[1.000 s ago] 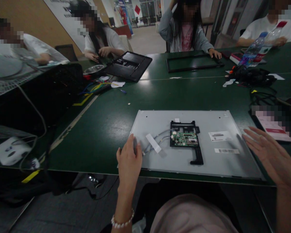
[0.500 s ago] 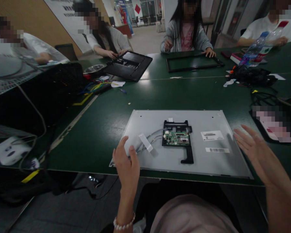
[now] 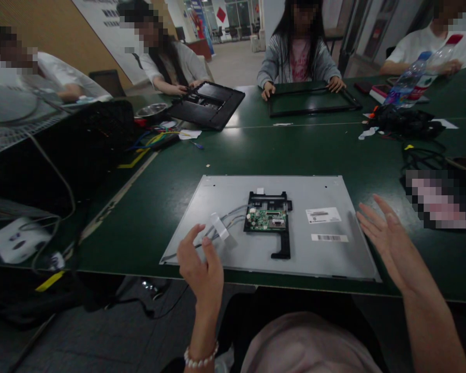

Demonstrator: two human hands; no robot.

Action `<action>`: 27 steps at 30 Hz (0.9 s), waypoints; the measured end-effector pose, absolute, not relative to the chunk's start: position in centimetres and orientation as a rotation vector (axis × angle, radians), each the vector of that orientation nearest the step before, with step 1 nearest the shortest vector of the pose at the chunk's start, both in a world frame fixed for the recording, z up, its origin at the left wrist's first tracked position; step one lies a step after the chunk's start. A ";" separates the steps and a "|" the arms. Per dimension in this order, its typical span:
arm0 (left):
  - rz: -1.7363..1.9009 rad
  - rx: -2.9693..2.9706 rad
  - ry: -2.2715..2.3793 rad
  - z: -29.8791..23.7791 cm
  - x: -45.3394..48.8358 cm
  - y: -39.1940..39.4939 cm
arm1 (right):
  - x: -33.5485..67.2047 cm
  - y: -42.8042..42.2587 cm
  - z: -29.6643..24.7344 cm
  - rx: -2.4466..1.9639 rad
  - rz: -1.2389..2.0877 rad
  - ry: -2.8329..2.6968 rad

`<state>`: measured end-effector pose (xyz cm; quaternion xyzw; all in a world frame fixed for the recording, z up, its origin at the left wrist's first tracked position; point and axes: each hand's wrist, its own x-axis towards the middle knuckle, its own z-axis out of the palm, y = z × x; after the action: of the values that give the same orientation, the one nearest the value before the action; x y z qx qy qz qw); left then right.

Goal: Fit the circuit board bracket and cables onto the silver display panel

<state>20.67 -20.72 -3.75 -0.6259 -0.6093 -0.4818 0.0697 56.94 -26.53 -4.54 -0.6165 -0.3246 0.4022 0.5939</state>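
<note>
A grey metal display panel (image 3: 326, 261) lies flat on the green table (image 3: 279, 150) in front of me. A small green circuit board (image 3: 266, 219) in a black bracket sits at its middle, with grey wires (image 3: 233, 215) and a white tape tab running left. Two barcode labels lie to the board's right. My left hand (image 3: 199, 264) hovers over the panel's near left part, fingers loosely apart, holding nothing. My right hand (image 3: 388, 238) floats off the panel's right edge with fingers spread, also holding nothing.
Across the table, one person touches a black monitor back cover (image 3: 207, 103) and another holds a black bezel frame (image 3: 310, 99). Coloured cables (image 3: 155, 140), a metal bowl (image 3: 151, 110), a water bottle (image 3: 406, 77), black cords (image 3: 406, 124) and a white power strip (image 3: 17, 241) lie around.
The panel has slid left across the table. My left hand has come off its left edge and lifted; my right hand followed leftward, staying open.
</note>
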 end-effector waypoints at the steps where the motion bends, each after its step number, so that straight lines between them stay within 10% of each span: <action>1: -1.453 -1.868 -1.837 -3.8 20.7 -20.7 | 56.6 -26.5 -4.4 -1.437 0.945 -0.773; 27: -1.528 -1.743 -1.954 -4.2 24.0 -21.5 | 50.9 -25.7 -3.6 -1.395 0.970 -1.214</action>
<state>23.95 -21.50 -4.17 -0.5741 -0.6436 -0.5032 0.0551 50.92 -25.68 -3.62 -0.5775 -0.5026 0.4015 0.5026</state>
